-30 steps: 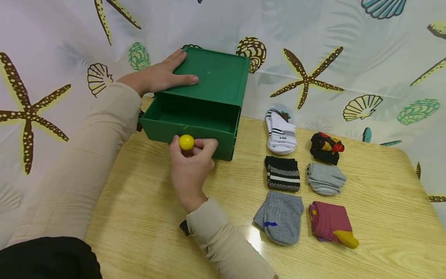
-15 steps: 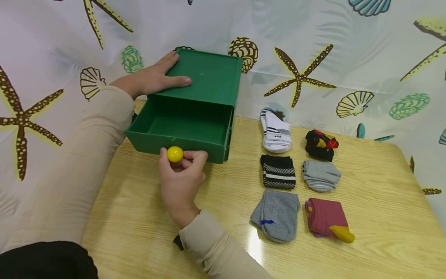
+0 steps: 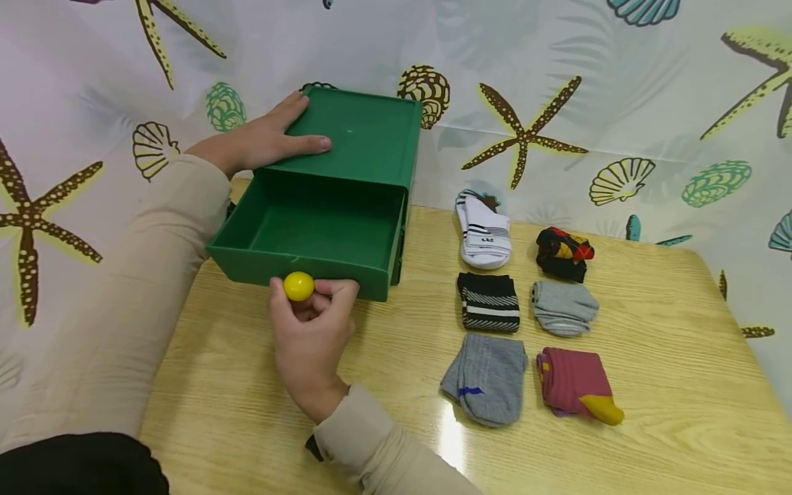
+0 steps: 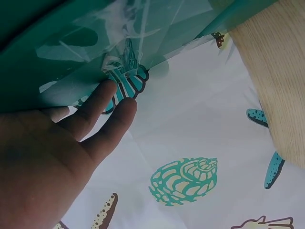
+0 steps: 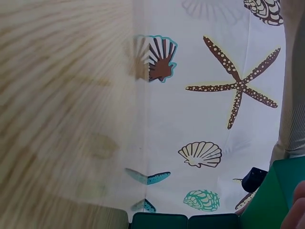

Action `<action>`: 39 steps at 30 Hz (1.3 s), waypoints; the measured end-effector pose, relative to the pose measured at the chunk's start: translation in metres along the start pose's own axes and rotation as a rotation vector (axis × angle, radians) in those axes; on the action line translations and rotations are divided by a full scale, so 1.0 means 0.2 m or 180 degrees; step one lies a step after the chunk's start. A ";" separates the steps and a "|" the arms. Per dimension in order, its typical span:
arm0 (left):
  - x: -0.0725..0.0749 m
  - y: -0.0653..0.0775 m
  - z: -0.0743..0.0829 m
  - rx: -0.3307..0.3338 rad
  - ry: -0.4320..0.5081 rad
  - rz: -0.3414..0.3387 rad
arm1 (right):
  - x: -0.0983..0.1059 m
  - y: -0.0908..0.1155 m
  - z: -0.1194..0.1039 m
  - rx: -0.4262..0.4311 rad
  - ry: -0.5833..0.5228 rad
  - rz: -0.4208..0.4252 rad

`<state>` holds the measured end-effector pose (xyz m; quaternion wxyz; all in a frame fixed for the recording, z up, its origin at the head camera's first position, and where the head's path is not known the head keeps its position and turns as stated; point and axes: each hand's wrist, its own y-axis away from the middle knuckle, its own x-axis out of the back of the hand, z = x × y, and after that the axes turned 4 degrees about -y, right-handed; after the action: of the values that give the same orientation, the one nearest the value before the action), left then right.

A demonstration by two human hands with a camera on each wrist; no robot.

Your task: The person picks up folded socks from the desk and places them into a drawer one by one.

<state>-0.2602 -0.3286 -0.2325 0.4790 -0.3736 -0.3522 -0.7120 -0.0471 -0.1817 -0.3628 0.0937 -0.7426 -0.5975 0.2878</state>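
A green box stands at the back of the table with its drawer pulled well out; the visible inside holds nothing. My left hand lies on the left side of the box's top, fingers spread. In the left wrist view the left hand's fingers reach past the green wall. On the drawer's front is a round yellow knob. My right hand grips it, thumb on its left and curled fingers on its right. Only a bit of the right hand's fingers shows in the right wrist view.
Folded socks lie in two columns to the right: white, black striped, grey, argyle, light grey and maroon. A patterned curtain hangs behind the wooden table.
The drawer has come further out toward the front as my right hand moved back with the knob. My left hand stays on the box's top. The head view has shifted slightly.
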 end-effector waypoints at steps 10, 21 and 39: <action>0.01 0.01 -0.01 0.0049 0.0034 0.0022 | 0.13 -0.01 -0.04 0.0036 0.0117 -0.0451; 0.02 0.01 -0.02 0.0088 0.0034 0.0017 | 0.52 -0.21 -0.20 0.0656 -0.0110 -0.0958; 0.00 -0.01 -0.01 0.0017 0.0089 -0.0024 | 1.71 -0.91 -0.30 -0.0449 0.2187 -0.1991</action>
<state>-0.2616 -0.3294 -0.2327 0.4822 -0.3609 -0.3488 -0.7180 -0.1260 0.2011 -0.3345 0.3175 -0.5837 -0.7450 -0.0579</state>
